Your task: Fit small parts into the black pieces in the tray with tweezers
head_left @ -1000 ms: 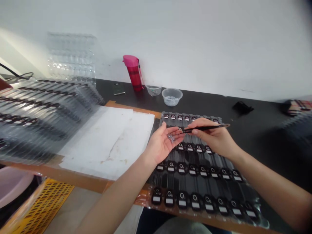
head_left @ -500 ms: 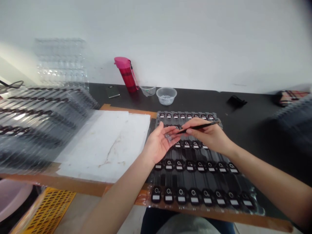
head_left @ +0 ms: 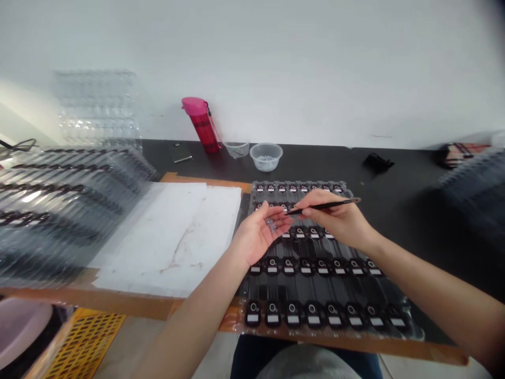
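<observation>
My left hand (head_left: 258, 234) is turned palm up, cupping a little pile of small clear pieces (head_left: 271, 224) on its fingers. In a pinch grip, my right hand (head_left: 335, 217) holds slim black tweezers (head_left: 327, 206), whose tip points left and meets the fingertips of the left hand. Both hands are above a clear plastic tray (head_left: 315, 288) bearing rows of small black parts (head_left: 293, 314), each with a ring mark and a white rectangle. The hands hide some of the tray's middle rows. Whether the tweezers' tip grips a piece is too small to tell.
Beyond the tray stands a clear bowl (head_left: 266, 158) of tiny pieces, beside another clear tub (head_left: 236, 149) and a pink bottle (head_left: 203, 126). White sheets (head_left: 169, 237) lie left of the tray. Stacked filled trays (head_left: 59, 210) occupy the far left. A black item (head_left: 377, 162) sits at back right.
The view has shifted slightly. The tweezers remain at the left hand's fingertips, and both hands keep nearly the same pose.
</observation>
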Demonstrator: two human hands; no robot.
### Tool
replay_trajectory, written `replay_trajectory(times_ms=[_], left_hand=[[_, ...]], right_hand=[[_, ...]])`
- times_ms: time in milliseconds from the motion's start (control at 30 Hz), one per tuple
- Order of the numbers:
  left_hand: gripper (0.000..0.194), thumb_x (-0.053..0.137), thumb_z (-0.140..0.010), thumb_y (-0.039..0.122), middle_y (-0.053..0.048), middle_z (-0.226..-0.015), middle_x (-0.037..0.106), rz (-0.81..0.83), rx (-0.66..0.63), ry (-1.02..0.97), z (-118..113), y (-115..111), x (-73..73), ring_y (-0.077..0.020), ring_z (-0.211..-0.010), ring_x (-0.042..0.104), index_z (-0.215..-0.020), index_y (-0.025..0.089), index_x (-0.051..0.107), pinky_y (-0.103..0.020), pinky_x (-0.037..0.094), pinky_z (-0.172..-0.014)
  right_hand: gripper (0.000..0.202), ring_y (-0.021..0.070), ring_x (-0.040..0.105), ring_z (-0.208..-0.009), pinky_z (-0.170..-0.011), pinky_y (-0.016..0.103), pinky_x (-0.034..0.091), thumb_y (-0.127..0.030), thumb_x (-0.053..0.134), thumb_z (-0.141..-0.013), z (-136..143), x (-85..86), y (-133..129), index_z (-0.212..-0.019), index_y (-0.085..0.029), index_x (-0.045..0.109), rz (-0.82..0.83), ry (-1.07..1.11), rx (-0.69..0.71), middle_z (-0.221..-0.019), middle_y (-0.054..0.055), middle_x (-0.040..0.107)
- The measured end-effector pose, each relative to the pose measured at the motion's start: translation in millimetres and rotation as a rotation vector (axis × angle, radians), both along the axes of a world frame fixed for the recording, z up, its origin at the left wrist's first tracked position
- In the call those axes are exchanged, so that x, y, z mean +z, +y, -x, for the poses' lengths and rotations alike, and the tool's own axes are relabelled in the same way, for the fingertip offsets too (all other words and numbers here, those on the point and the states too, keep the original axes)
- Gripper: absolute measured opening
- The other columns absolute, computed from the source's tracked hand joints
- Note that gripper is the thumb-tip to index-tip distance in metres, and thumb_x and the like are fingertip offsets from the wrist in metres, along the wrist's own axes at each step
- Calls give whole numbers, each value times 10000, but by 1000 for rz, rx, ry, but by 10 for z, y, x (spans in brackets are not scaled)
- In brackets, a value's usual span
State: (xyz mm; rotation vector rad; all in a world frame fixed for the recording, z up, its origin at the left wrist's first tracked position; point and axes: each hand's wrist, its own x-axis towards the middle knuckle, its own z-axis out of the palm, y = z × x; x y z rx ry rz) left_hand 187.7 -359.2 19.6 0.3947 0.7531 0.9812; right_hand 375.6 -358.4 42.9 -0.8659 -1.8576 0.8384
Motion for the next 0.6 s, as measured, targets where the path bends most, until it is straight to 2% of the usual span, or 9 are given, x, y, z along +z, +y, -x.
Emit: replay_trajectory(times_ms=[167, 367, 600], left_hand=[[344, 471, -877, 346, -155, -869, 662, 2, 2, 4, -13, -13, 6, -200, -782, 650, -817, 60, 651, -337, 522, -785], [346, 477, -874, 340, -166, -903, 661, -3, 4, -5, -16, -13, 9, -205, -802, 647, -806, 52, 655, -339, 523, -800], [345, 489, -868, 350, -149, -866, 667, -15, -10, -17, -4, -10, -15, -194, -788, 647, -826, 54, 659, -336, 522, -809]], right_hand=[[134, 185, 587, -850, -748, 318, 502, -272, 599, -860, -8, 2, -20, -954, -200, 660, 52, 15, 39, -908, 59, 601], [119, 177, 575, -843, -769, 314, 482, -235, 587, -867, -14, 6, -18, -948, -194, 662, -26, -78, 18, -886, 55, 606], [118, 160, 584, -830, -749, 288, 503, -184, 583, -867, -3, 9, -43, -937, -188, 677, -7, -49, 57, -883, 49, 613]])
